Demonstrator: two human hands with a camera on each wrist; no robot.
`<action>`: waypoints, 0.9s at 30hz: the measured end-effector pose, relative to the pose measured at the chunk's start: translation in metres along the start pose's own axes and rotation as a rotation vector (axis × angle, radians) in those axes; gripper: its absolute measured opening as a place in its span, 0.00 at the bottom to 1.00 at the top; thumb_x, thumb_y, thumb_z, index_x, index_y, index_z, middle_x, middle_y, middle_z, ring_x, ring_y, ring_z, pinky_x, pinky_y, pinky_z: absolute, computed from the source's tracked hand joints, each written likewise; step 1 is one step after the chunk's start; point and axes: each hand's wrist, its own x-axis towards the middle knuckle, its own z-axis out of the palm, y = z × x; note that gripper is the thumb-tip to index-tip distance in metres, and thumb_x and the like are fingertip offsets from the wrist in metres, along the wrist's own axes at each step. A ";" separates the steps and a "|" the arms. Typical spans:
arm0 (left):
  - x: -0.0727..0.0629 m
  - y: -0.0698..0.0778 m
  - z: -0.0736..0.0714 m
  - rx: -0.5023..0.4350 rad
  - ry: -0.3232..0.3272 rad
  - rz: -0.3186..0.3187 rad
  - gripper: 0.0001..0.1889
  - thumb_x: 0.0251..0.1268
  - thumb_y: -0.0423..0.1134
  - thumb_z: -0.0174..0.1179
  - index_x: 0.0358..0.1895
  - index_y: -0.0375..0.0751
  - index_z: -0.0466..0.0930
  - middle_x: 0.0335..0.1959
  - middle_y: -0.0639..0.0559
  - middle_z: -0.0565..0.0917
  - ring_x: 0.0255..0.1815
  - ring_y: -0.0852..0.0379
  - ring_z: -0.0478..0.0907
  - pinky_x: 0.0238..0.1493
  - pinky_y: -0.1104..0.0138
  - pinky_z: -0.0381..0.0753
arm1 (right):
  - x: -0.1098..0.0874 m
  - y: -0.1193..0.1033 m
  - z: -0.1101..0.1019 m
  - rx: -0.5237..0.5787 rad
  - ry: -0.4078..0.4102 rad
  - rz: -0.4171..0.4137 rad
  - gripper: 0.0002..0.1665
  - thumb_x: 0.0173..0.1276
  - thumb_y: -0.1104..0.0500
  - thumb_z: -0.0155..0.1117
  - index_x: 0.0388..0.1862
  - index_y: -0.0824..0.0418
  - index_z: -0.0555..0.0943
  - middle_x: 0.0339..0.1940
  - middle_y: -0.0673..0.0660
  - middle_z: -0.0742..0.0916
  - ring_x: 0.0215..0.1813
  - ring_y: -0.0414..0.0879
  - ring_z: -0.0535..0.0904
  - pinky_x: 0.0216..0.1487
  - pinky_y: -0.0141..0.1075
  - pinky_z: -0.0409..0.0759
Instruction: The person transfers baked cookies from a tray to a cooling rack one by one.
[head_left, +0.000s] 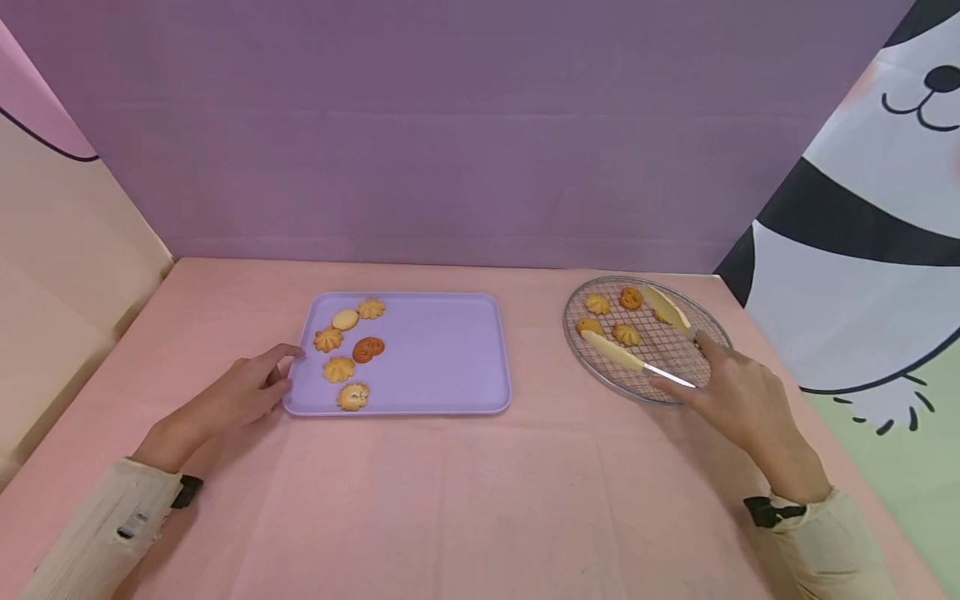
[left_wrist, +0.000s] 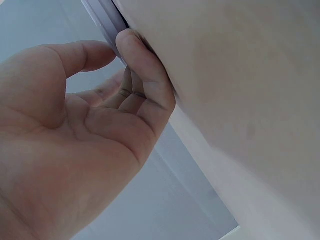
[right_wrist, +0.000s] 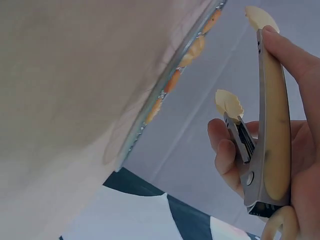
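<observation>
At the left rim of a purple tray (head_left: 435,358), my left hand (head_left: 236,392) holds the edge between thumb and curled fingers; the left wrist view shows this grip on the rim (left_wrist: 107,22). Several cookies, among them a flower-shaped cookie (head_left: 338,369) and a brown pretzel-shaped cookie (head_left: 368,349), lie in the tray's left part. My right hand (head_left: 738,400) grips metal tongs (right_wrist: 275,125) with cream-coloured tips, their arms spread apart. The tips hang over a round wire rack (head_left: 577,354) bearing several cookies, including a swirled cookie (head_left: 626,335). Nothing is between the tips.
Pink cloth (head_left: 480,500) covers the table. A purple backdrop (head_left: 465,167) rises behind it, and a panel with a panda drawing (head_left: 862,317) stands close to the rack on the right. A beige side panel (head_left: 67,275) borders the left.
</observation>
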 end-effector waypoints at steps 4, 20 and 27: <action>0.001 -0.002 0.000 0.006 0.000 0.006 0.23 0.71 0.28 0.52 0.67 0.32 0.65 0.24 0.52 0.74 0.22 0.58 0.72 0.26 0.69 0.72 | 0.003 -0.007 -0.003 -0.006 -0.010 0.000 0.58 0.52 0.28 0.71 0.65 0.70 0.71 0.49 0.79 0.82 0.31 0.69 0.81 0.20 0.55 0.74; 0.001 0.000 0.000 -0.014 -0.013 -0.022 0.23 0.72 0.29 0.52 0.68 0.32 0.64 0.25 0.50 0.74 0.22 0.57 0.72 0.24 0.68 0.72 | 0.012 -0.052 -0.008 -0.026 -0.011 -0.131 0.58 0.52 0.29 0.72 0.68 0.70 0.70 0.50 0.79 0.82 0.43 0.72 0.81 0.34 0.63 0.78; 0.001 0.001 0.000 -0.003 0.001 -0.011 0.23 0.71 0.29 0.53 0.68 0.31 0.65 0.25 0.50 0.74 0.22 0.58 0.72 0.24 0.68 0.72 | 0.017 -0.075 -0.004 -0.032 0.010 -0.245 0.55 0.50 0.32 0.75 0.66 0.67 0.73 0.46 0.74 0.85 0.34 0.65 0.83 0.26 0.52 0.79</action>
